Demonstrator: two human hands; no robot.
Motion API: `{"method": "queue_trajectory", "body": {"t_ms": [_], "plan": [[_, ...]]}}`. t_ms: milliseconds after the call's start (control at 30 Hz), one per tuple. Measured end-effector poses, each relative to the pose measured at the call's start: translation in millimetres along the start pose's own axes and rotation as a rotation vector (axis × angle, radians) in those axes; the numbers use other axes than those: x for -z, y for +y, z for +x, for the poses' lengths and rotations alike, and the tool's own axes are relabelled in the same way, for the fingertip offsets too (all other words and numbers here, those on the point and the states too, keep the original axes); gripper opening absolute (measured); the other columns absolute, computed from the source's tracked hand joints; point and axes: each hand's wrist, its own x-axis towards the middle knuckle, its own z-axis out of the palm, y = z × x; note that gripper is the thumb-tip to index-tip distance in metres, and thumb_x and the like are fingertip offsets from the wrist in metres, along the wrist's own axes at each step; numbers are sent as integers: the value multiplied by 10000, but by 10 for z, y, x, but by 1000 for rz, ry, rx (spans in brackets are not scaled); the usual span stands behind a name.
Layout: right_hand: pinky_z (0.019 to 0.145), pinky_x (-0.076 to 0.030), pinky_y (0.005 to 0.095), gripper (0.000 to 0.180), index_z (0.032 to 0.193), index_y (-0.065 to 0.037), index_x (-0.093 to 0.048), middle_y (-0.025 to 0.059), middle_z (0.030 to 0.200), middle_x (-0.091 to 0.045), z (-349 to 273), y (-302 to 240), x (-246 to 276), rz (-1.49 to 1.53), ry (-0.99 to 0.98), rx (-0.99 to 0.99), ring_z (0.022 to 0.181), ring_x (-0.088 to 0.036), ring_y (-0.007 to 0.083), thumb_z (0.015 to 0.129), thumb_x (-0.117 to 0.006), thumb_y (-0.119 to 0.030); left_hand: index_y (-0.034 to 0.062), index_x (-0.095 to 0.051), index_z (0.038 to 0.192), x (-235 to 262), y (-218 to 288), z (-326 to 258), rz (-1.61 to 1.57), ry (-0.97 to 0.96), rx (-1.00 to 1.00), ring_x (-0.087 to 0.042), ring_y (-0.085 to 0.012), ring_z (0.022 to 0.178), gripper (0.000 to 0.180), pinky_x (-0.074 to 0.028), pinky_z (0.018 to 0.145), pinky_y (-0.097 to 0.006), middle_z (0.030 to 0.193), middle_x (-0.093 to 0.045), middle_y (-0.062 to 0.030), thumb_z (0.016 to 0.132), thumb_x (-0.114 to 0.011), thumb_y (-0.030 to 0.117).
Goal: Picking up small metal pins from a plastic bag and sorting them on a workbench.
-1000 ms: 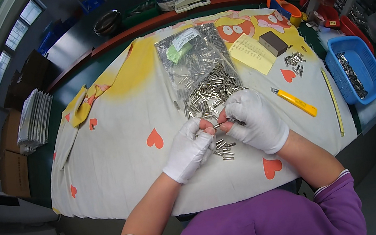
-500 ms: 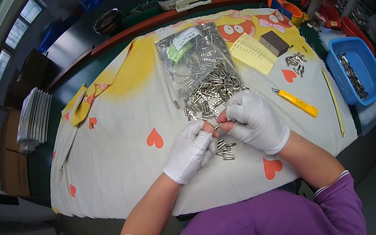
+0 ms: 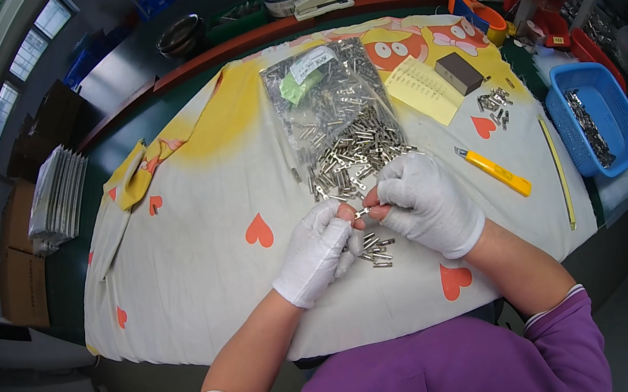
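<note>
Between the bare fingertips of my two white-gloved hands is a small silvery metal part [image 3: 362, 213], flat and narrow. My left hand [image 3: 311, 250] pinches its left end. My right hand [image 3: 428, 206] closes on the other end. Just beyond my fingers, a heap of similar metal parts [image 3: 357, 157] spills from a clear plastic bag [image 3: 294, 129] with a label and a green scrap in it. A smaller pile of metal parts [image 3: 377, 250] lies below my fingers, partly hidden by my left hand.
A patterned cloth [image 3: 213, 287] covers the table. To the right lie a yellow box cutter [image 3: 497, 172], a yellow note [image 3: 421, 91], a dark block [image 3: 459, 73], a few loose parts [image 3: 495, 103] and a yellow strip [image 3: 557, 172]. A blue basket [image 3: 622, 119] stands at the right edge.
The metal part between my fingertips has turned slightly and shows more plainly now. Both hands stay almost in the same place.
</note>
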Motion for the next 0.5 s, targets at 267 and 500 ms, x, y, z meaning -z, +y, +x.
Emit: {"method": "queue_trajectory", "body": {"t_ms": [267, 500], "plan": [[530, -428, 357, 104, 684, -29, -592, 102, 629, -551, 10, -21, 6, 23, -3, 6, 593, -543, 274, 622, -675, -41, 78, -501, 863, 15, -23, 11, -42, -18, 6, -350, -55, 409, 300, -247, 371, -200, 592, -494, 2, 928, -451, 367], [541, -427, 365, 130, 624, -30, -528, 96, 634, -549, 14, -22, 7, 18, -26, 11, 596, -538, 276, 634, -658, -37, 77, -499, 860, 28, 0, 15, -49, -51, 17, -341, -58, 401, 291, -242, 368, -201, 595, -495, -2, 932, -444, 354]]}}
